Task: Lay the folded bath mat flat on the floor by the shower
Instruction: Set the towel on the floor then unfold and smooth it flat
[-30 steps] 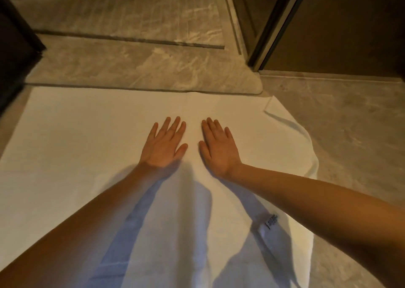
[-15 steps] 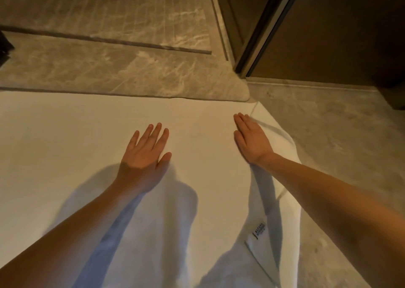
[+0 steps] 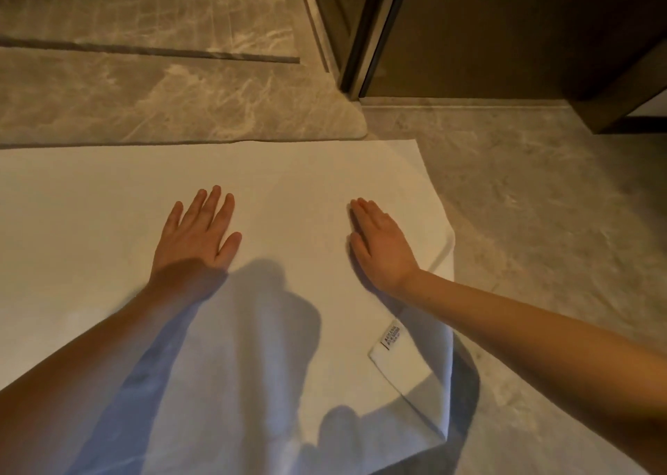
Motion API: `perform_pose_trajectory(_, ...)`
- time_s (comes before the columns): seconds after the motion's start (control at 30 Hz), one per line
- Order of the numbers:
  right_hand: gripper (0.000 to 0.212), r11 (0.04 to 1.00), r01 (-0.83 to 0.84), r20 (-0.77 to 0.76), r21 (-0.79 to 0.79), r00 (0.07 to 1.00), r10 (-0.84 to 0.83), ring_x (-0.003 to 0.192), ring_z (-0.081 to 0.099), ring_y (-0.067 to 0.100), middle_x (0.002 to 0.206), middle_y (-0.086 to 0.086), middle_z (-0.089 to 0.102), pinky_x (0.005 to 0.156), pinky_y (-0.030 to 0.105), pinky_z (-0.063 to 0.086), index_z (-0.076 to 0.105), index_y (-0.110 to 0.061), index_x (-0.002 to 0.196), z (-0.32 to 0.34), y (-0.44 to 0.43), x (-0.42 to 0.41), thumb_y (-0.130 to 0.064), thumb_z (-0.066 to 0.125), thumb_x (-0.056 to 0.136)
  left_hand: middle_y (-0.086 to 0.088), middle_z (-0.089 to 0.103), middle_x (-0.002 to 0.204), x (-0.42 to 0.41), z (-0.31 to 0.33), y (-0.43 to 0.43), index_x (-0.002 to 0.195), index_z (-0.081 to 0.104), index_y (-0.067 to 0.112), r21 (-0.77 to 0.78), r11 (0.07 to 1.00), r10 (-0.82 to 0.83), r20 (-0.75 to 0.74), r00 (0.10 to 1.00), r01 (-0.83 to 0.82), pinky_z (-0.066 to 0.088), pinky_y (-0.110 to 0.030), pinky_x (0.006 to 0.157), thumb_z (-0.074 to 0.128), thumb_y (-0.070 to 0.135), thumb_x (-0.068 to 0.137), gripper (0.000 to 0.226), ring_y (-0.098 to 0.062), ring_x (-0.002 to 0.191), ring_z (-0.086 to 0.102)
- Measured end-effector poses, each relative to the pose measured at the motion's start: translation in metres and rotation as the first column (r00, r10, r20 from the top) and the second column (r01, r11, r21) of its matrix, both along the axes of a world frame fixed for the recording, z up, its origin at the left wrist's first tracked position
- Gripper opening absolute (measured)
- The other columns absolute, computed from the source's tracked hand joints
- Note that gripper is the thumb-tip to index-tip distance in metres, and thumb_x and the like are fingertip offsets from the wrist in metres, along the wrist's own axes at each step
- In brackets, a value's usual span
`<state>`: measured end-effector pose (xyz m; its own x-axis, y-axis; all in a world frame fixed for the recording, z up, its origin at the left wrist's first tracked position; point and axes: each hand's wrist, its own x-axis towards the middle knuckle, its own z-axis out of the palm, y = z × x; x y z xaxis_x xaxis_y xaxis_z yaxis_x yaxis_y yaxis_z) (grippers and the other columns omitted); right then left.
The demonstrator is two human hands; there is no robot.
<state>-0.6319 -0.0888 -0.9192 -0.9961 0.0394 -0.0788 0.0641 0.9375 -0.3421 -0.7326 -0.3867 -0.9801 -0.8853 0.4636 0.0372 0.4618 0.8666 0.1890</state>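
The white bath mat (image 3: 108, 258) lies spread on the marble floor, its far edge along the raised shower threshold (image 3: 180, 113). My left hand (image 3: 196, 234) rests palm down near the mat's middle, fingers spread. My right hand (image 3: 382, 247) presses flat near the mat's right edge, fingers together. The near right corner of the mat is folded over, showing a small label (image 3: 389, 337). A slight crease runs beside my right wrist.
Beyond the threshold lies the shower floor (image 3: 144, 8) with a dark drain slot (image 3: 151, 51). A dark door frame (image 3: 364, 34) and brown wall panel (image 3: 505, 30) stand at the upper right. Bare marble floor (image 3: 541, 222) extends to the right of the mat.
My hands have slid apart across the mat, the right one going out toward the right edge. The flipped far right corner now lies flat.
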Motion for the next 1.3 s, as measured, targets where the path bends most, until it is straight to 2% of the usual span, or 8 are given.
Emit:
perform_pose_trajectory(0.17, 0.032, 0.96, -0.276, 0.056, -0.047, 0.959, 0.279, 0.104, 0.056, 0.035, 0.116, 0.017, 0.063, 0.092, 0.043, 0.043, 0.059, 0.001, 0.123, 0.016, 0.001, 0.052, -0.006, 0.045, 0.095, -0.009, 0.02, 0.163, 0.001, 0.01, 0.004, 0.154, 0.025, 0.014, -0.004, 1.0, 0.007, 0.014, 1.0, -0.007, 0.007, -0.045, 0.12, 0.015, 0.045, 0.092, 0.07, -0.026, 0.151, 0.016)
perform_pose_trajectory(0.27, 0.029, 0.943, -0.331, 0.117, -0.02, 0.936, 0.331, 0.103, 0.054, 0.031, 0.115, 0.013, 0.062, 0.09, 0.041, 0.044, 0.06, -0.004, 0.123, 0.026, 0.021, 0.075, -0.008, 0.049, 0.096, -0.014, 0.027, 0.161, 0.02, 0.026, 0.017, 0.152, 0.028, 0.006, 0.033, 0.999, -0.04, -0.003, 0.999, 0.04, 0.007, -0.047, 0.12, 0.016, 0.041, 0.092, 0.07, -0.029, 0.149, 0.02)
perform_pose_trajectory(0.47, 0.033, 0.868, -0.495, 0.233, -0.031, 0.841, 0.488, 0.094, 0.053, 0.028, 0.109, 0.011, 0.059, 0.084, 0.037, 0.044, 0.061, -0.008, 0.121, 0.04, 0.038, 0.109, -0.022, 0.064, 0.091, -0.018, 0.04, 0.153, 0.138, 0.042, 0.087, 0.145, 0.043, 0.002, 0.122, 0.805, -0.575, -0.082, 0.814, 0.581, 0.026, -0.051, 0.118, 0.035, 0.039, 0.098, 0.061, -0.033, 0.142, 0.037)
perform_pose_trajectory(0.63, 0.017, 0.785, -0.613, 0.394, 0.09, 0.746, 0.537, 0.093, 0.044, 0.023, 0.098, 0.004, 0.057, 0.08, 0.041, 0.041, 0.064, -0.018, 0.108, 0.05, 0.042, 0.111, -0.024, 0.056, 0.094, -0.019, 0.041, 0.152, 0.175, 0.028, 0.112, 0.142, 0.045, -0.002, 0.115, 0.752, -0.648, -0.054, 0.76, 0.649, 0.031, -0.05, 0.116, 0.045, 0.038, 0.098, 0.06, -0.033, 0.143, 0.036)
perform_pose_trajectory(0.97, 0.017, 0.845, -0.514, 0.624, 0.149, 0.711, 0.323, 0.098, 0.05, 0.026, 0.101, 0.008, 0.058, 0.084, 0.04, 0.041, 0.068, -0.011, 0.096, 0.079, 0.099, 0.154, -0.017, 0.052, 0.094, -0.016, 0.03, 0.159, 0.175, 0.011, 0.113, 0.149, 0.036, 0.002, 0.048, 0.758, -0.648, -0.052, 0.76, 0.65, 0.022, -0.047, 0.119, 0.038, 0.043, 0.097, 0.066, -0.029, 0.147, 0.028)
perform_pose_trajectory(1.1, 0.016, 0.964, -0.251, 0.472, 0.084, 0.862, 0.183, 0.089, 0.058, 0.033, 0.098, 0.009, 0.057, 0.076, 0.042, 0.045, 0.063, -0.007, 0.093, 0.086, 0.093, 0.136, -0.012, 0.048, 0.099, -0.018, 0.035, 0.156, 0.169, 0.019, 0.108, 0.146, 0.04, 0.0, 0.106, 0.76, -0.638, -0.066, 0.767, 0.641, 0.026, -0.048, 0.119, 0.039, 0.039, 0.099, 0.061, -0.031, 0.145, 0.032)
perform_pose_trajectory(1.2, 0.025, 0.966, -0.249, 0.325, 0.066, 0.921, 0.215, 0.096, 0.059, 0.03, 0.116, 0.013, 0.059, 0.081, 0.041, 0.047, 0.063, -0.005, 0.116, 0.083, 0.065, 0.106, -0.01, 0.045, 0.099, -0.021, 0.039, 0.153, 0.154, 0.027, 0.096, 0.143, 0.043, -0.004, 0.102, 0.791, -0.596, -0.095, 0.797, 0.604, 0.027, -0.048, 0.118, 0.037, 0.037, 0.1, 0.059, -0.034, 0.142, 0.036)
perform_pose_trajectory(1.3, 0.026, 0.954, -0.299, 0.298, 0.031, 0.914, 0.276, 0.098, 0.058, 0.032, 0.114, 0.014, 0.059, 0.082, 0.039, 0.046, 0.063, -0.004, 0.114, 0.076, 0.034, 0.081, -0.001, 0.044, 0.096, -0.024, 0.042, 0.149, 0.135, 0.033, 0.076, 0.141, 0.045, -0.006, 0.086, 0.828, -0.55, -0.073, 0.832, 0.554, 0.031, -0.052, 0.115, 0.036, 0.035, 0.099, 0.059, -0.039, 0.139, 0.04)
